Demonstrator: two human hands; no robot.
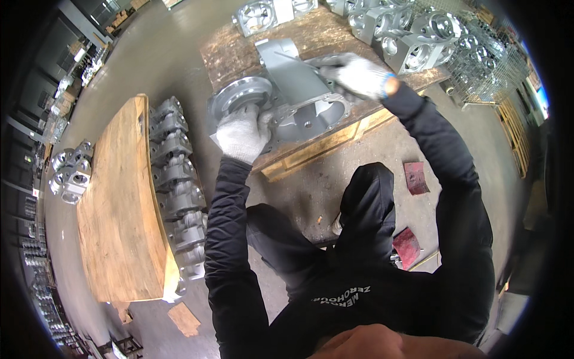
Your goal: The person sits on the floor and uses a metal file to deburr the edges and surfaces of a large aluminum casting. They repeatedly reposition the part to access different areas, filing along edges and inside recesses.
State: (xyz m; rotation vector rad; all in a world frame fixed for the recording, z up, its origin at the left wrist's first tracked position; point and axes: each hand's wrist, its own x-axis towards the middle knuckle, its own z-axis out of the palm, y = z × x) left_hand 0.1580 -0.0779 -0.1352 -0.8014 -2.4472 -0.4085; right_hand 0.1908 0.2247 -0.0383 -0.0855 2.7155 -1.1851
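Note:
A large grey cast-metal housing (pixel 298 78) lies on the near side of the wooden workbench, with a round flanged end at its left and an open cavity toward me. My left hand (pixel 244 133), in a white knit glove, is closed on the round flange, its fingers partly hidden inside the ring. Over the housing's right side is my gloved right hand (pixel 357 76), slightly blurred, its fingers curled. A thin, rod-like tool (pixel 294 57) appears to stick out from it to the left, across the housing's top face; its exact kind is unclear.
More metal castings (pixel 412 42) crowd the bench's far right, beside a wire basket (pixel 487 66) of parts. Another casting (pixel 257 17) stands at the far edge. To my left, a wooden board (pixel 119 209) adjoins a row of castings (pixel 179 185). Red pieces (pixel 417 178) lie on the floor.

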